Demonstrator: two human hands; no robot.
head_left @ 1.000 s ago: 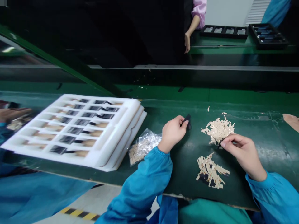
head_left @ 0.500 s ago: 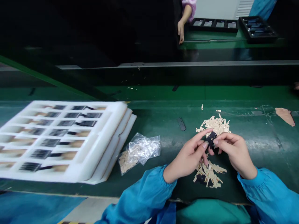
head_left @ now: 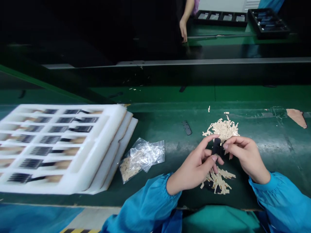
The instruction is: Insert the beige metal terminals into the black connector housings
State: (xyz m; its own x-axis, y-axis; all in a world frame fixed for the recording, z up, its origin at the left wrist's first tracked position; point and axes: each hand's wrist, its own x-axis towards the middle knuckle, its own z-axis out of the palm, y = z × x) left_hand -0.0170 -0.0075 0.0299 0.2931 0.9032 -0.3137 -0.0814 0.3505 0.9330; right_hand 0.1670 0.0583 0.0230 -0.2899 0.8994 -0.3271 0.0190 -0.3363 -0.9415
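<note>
Small black flat part (head_left: 216, 146) sits pinched in the left hand's (head_left: 195, 166) fingers, above the green worktable (head_left: 175, 174), the right hand's (head_left: 245, 155) fingertips closed beside it. Pale strip-like pieces lie in two piles, upper (head_left: 223, 128) and lower (head_left: 220, 183), near a clear plastic bag (head_left: 154, 152) and stacked white foam trays (head_left: 80, 161).

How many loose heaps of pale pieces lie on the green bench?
2. The far heap lies beyond the black part, the near heap closer to the person's body; the left hand partly covers both. Pieces in the clear bag aren't counted.
</note>
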